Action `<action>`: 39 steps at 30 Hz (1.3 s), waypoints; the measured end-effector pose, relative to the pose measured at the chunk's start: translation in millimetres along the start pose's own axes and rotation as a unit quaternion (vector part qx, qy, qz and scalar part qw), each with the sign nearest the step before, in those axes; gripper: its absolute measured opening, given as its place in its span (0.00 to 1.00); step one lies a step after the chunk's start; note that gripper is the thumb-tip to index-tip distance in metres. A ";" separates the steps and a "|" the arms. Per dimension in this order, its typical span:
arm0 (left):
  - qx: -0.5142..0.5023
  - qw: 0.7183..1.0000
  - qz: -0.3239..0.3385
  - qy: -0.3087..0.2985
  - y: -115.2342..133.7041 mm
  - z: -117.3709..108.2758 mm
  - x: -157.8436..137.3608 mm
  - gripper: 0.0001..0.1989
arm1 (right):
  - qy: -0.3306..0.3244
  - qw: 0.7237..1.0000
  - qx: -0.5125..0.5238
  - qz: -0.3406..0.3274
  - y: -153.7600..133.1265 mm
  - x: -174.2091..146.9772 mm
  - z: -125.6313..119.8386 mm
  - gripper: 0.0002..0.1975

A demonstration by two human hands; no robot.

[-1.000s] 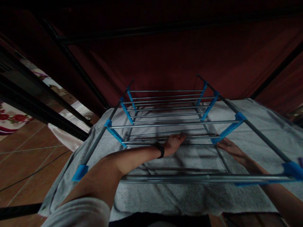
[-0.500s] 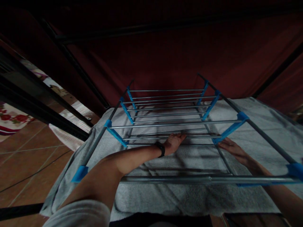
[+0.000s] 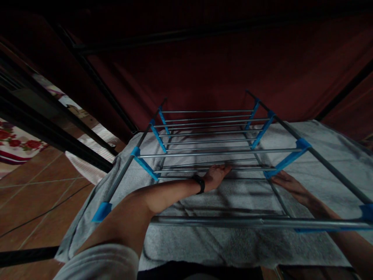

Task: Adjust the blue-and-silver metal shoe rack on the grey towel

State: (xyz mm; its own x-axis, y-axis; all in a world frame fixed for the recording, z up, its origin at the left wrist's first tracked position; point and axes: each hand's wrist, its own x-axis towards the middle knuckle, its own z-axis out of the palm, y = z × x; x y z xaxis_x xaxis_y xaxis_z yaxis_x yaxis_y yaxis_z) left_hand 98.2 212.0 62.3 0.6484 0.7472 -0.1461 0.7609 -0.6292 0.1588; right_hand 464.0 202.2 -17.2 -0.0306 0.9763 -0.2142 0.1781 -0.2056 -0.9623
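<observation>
A rack of grey metal tubes with blue plastic brackets, which looks like a shoe rack (image 3: 210, 155), lies in front of me. My left hand (image 3: 218, 175), with a black band at the wrist, reaches in over the nearest long tube. Its fingers are closed around a thin metal rod (image 3: 247, 169) of the second tier. At the right side, my right hand (image 3: 288, 183) holds the lower end of a blue bracket (image 3: 287, 160), where that rod ends. Some fingertips of both hands are hidden behind the rod and bracket.
Under the rack spreads a grey blanket (image 3: 186, 245). A dark red panel (image 3: 204, 74) rises behind it, with black metal bars (image 3: 96, 83) at the left. Beyond them are a tiled floor (image 3: 37, 194), a thin cable and a flowered cloth (image 3: 23, 144).
The whole view has shifted slightly, so the rack and both arms appear a little further right. Both hands keep the same places on the rack.
</observation>
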 end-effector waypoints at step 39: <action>-0.005 0.999 0.015 0.039 -6.1 3.3 -10.8 0.31 | 0.034 0.999 -0.020 0.002 -15.2 -2.1 10.3 0.27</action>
State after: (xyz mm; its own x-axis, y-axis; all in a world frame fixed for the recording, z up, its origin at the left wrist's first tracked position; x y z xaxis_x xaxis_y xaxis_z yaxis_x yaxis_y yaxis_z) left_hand 86.6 207.1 59.7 0.6668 0.7424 -0.0640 0.7402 -0.6501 0.1716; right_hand 451.2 202.6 -3.8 0.0373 0.9781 -0.2049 0.2182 -0.2080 -0.9535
